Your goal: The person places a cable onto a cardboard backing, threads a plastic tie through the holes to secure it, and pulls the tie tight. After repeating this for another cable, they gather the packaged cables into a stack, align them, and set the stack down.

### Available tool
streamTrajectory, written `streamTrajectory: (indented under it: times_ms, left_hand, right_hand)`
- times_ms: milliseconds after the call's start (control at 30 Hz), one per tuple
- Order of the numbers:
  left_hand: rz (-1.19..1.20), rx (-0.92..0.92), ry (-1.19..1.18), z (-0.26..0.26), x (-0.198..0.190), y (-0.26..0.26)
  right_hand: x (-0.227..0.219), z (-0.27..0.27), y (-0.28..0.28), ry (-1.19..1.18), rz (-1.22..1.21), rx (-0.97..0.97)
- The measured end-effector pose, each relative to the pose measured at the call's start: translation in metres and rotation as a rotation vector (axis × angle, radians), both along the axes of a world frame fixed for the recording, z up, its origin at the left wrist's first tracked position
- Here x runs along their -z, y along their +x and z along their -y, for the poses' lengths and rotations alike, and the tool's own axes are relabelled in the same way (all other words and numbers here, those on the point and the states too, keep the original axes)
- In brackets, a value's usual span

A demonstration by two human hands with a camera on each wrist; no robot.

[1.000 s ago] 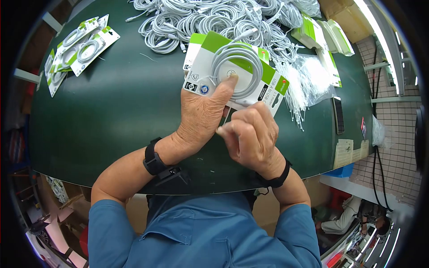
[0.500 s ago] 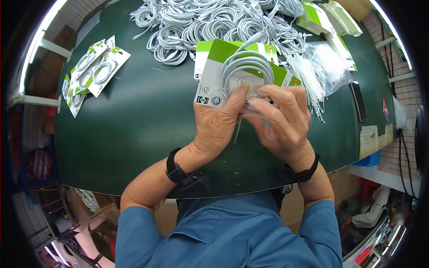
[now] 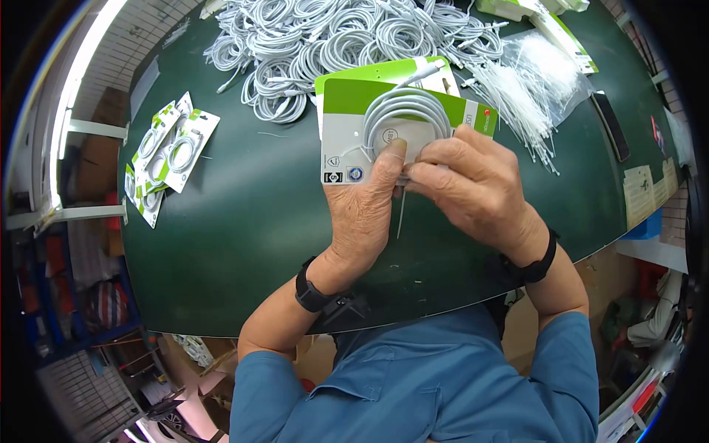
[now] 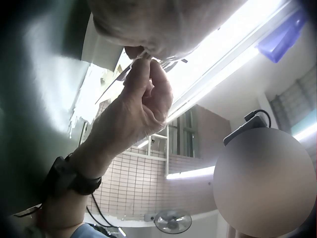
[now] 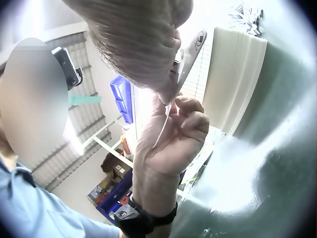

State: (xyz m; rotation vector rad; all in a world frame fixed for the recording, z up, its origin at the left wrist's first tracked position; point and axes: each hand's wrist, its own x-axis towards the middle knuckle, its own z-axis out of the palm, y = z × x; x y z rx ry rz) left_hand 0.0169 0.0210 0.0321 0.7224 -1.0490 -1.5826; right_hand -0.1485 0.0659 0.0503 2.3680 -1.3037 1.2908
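Note:
A printed green-and-white cable card (image 3: 343, 140) with a coiled white USB cable (image 3: 406, 111) on its front is held in my left hand (image 3: 362, 210), thumb pressed on the front beside the coil. My right hand (image 3: 480, 181) has its curled fingertips at the coil's lower edge, pinching a thin white cable tie (image 3: 401, 214). The tie's loose tail hangs below the card. In the right wrist view, the tie (image 5: 162, 129) runs down in front of the left palm. The right fingertips hide where it passes through the card.
Behind the held card lies a stack of cards (image 3: 380, 71). A heap of coiled white cables (image 3: 332, 44) covers the table's far side. Carded cables (image 3: 181, 151) lie at left; loose cable ties (image 3: 509, 85), a bag (image 3: 550, 63) and a phone (image 3: 611, 125) at right.
My right hand has risen from below the card to the coil's lower edge, where its fingertips now pinch. The tie's tail has come into view below. The head view has also shifted.

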Motion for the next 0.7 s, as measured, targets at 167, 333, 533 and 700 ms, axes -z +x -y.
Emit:
streamTrajectory:
  times_ms: [167, 333, 533, 700]
  left_hand:
    - [0.075, 0.087, 0.041, 0.002, 0.0, 0.005]
    - [0.051, 0.076, 0.082, 0.005, 0.004, 0.005]
    - [0.015, 0.045, 0.046, 0.002, 0.01, 0.0]
    - [0.025, 0.035, 0.085, -0.001, 0.002, 0.003]
  right_hand:
    - [0.003, -0.001, -0.001, 0.032, 0.069, -0.056]
    - [0.0, -0.004, 0.003, 0.092, -0.038, -0.011]
    - [0.01, -0.008, 0.008, 0.055, -0.1, 0.046]
    - [0.015, -0.001, 0.008, -0.059, -0.05, 0.001]
